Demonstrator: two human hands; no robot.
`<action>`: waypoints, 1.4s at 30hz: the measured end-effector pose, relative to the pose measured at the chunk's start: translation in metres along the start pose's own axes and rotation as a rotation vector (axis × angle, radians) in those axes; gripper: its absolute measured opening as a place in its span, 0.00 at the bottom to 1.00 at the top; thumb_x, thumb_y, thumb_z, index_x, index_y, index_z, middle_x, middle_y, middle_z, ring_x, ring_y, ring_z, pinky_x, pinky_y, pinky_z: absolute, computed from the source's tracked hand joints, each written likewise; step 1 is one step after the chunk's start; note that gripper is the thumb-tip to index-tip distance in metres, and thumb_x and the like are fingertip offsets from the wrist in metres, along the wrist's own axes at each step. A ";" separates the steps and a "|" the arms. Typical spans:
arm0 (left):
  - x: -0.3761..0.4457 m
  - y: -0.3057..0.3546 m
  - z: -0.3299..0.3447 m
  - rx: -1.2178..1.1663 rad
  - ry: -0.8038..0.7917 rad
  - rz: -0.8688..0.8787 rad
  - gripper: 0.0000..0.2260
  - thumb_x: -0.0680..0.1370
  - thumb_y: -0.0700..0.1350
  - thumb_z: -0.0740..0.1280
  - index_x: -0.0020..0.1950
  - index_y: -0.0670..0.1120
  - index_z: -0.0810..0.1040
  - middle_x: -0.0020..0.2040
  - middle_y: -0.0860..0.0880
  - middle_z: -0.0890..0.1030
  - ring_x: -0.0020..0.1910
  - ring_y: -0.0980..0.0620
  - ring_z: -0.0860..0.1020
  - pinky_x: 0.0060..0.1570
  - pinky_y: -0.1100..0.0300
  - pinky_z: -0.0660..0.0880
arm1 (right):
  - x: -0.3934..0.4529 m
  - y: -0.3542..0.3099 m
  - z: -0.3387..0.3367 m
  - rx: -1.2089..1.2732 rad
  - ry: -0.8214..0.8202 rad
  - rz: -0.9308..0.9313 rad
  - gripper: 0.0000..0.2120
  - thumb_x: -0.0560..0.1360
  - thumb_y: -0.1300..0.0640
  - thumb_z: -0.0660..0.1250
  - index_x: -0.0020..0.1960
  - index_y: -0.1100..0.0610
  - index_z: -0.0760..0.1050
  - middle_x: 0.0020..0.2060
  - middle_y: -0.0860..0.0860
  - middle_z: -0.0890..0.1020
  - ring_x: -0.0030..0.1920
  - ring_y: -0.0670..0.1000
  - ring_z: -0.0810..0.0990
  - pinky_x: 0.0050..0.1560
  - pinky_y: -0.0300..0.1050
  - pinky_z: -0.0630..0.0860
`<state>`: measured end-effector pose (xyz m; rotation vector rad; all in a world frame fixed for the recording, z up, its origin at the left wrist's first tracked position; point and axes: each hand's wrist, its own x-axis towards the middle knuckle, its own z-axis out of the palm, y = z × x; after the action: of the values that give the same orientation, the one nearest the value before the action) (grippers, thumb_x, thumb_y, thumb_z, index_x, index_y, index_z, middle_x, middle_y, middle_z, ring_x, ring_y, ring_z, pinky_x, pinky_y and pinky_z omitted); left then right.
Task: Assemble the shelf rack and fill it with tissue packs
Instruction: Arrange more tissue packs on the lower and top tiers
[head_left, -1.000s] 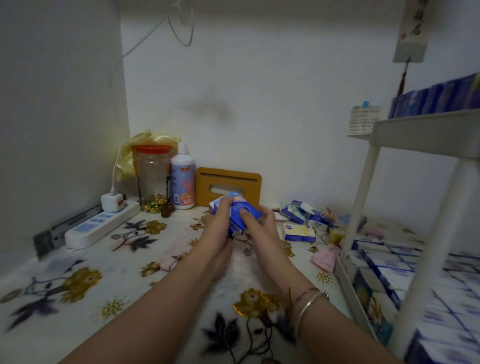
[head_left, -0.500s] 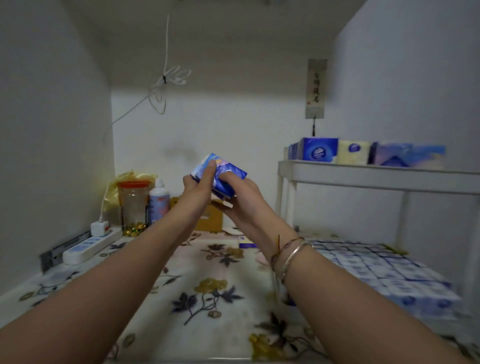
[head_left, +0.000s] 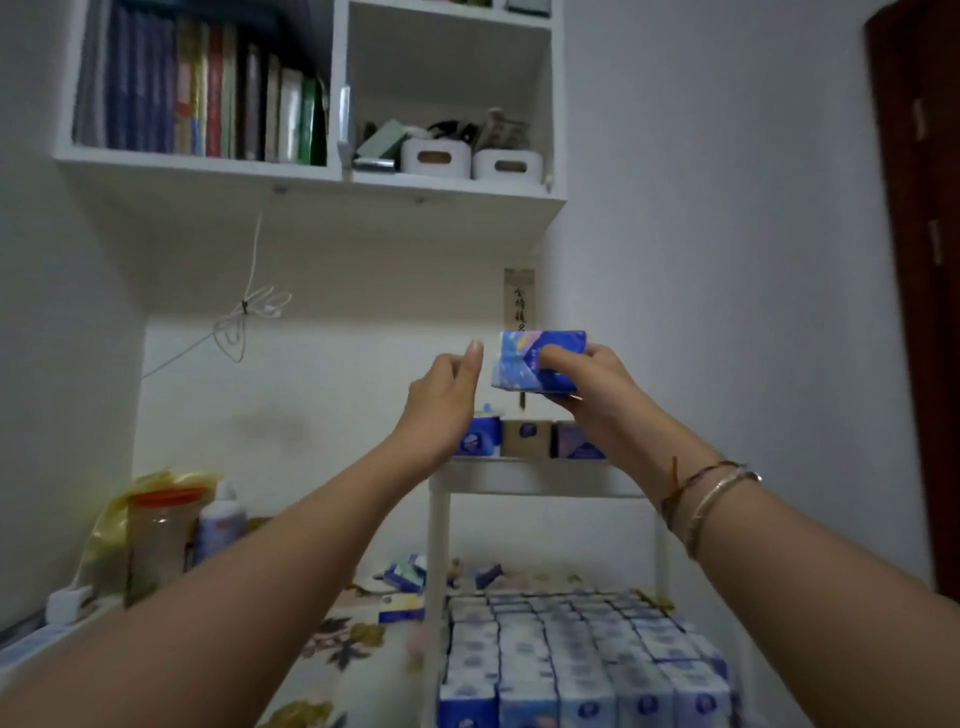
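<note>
My right hand (head_left: 587, 387) grips a blue tissue pack (head_left: 524, 361) and holds it in the air above the top tier of the white shelf rack (head_left: 519, 475). My left hand (head_left: 444, 402) is raised just left of the pack with its fingers relaxed, a small gap between fingertips and pack. A row of tissue packs (head_left: 527, 439) stands along the top tier. The lower tier is packed with several blue and white tissue packs (head_left: 566, 654).
Loose tissue packs (head_left: 402, 590) lie on the floral tabletop left of the rack. A jar with an orange lid (head_left: 158, 540), a bottle (head_left: 221, 527) and a yellow bag stand at the left. A wall shelf (head_left: 311, 176) with books and bins hangs overhead.
Both hands rose and moved right with the pack, over the rack's top tier. My left hand came off the pack; only my right hand holds it now. The view tilted up.
</note>
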<state>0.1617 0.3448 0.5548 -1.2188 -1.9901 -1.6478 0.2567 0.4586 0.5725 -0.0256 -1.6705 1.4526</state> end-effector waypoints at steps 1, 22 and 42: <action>0.004 0.002 0.009 0.068 0.015 0.070 0.21 0.81 0.58 0.53 0.65 0.46 0.72 0.63 0.49 0.75 0.63 0.50 0.72 0.59 0.58 0.65 | 0.003 -0.002 -0.016 -0.015 0.024 0.001 0.30 0.60 0.55 0.68 0.60 0.67 0.71 0.43 0.56 0.79 0.42 0.49 0.80 0.49 0.45 0.79; 0.042 0.029 0.105 0.675 -0.517 0.362 0.18 0.75 0.58 0.67 0.62 0.54 0.75 0.62 0.55 0.77 0.53 0.54 0.75 0.48 0.58 0.72 | 0.064 0.029 -0.161 -0.761 0.136 0.046 0.20 0.53 0.55 0.63 0.45 0.55 0.78 0.40 0.53 0.80 0.41 0.52 0.77 0.34 0.41 0.70; 0.036 0.024 0.092 0.627 -0.474 0.362 0.21 0.77 0.62 0.61 0.67 0.55 0.71 0.65 0.55 0.75 0.58 0.55 0.75 0.50 0.57 0.72 | 0.079 0.050 -0.166 -0.805 -0.201 0.166 0.31 0.74 0.71 0.58 0.74 0.52 0.59 0.69 0.54 0.66 0.64 0.51 0.69 0.50 0.37 0.73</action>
<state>0.1840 0.4435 0.5671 -1.6567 -2.1199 -0.5229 0.2862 0.6468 0.5644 -0.4835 -2.3658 0.8227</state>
